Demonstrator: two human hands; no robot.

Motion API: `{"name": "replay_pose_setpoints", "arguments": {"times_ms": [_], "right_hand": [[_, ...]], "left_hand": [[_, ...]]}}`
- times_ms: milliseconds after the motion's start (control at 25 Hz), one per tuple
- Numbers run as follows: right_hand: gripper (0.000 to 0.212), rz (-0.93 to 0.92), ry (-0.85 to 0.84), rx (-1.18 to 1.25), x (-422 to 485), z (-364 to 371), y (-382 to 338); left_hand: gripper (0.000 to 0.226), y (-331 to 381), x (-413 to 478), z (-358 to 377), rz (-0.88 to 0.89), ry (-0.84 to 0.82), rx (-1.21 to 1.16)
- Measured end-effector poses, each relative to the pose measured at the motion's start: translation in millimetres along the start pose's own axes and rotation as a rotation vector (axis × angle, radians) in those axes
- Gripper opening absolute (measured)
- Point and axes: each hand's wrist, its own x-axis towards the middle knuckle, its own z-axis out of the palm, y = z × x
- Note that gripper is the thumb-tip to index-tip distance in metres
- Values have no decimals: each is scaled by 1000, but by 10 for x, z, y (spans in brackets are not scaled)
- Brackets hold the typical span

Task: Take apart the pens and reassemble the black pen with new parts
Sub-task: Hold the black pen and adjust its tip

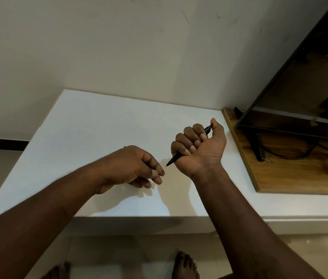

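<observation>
My right hand (199, 146) grips a black pen (174, 159) in a fist above the white table (90, 125). The thumb sits on the pen's top end, and the tip points down and to the left. My left hand (137, 168) hovers just left of the tip with its fingers loosely curled; nothing is visible in it. A small green thing (125, 147) peeks out behind the left hand; the hand hides the rest of it.
A wooden board (292, 174) adjoins the table on the right, and on it stand the black legs of a flat screen (300, 81) with cables. The wall rises behind the table. Bare feet (185, 266) show on the floor below the front edge.
</observation>
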Motion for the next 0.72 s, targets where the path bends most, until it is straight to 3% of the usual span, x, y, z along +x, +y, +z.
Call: {"name": "replay_pose_setpoints", "arguments": {"times_ms": [280,520,720], "right_hand": [[49,-22,0,-8,4,3,0],[59,-130,-82,-247,-16,88,74],[51,-125,-73,-169,-23,88,55]], "left_hand": [[13,-10,-13,-14,26,-26,-14],[12,-25,-1,-12,36,-27,6],[12,-36,11,-13,40,-32,5]]}}
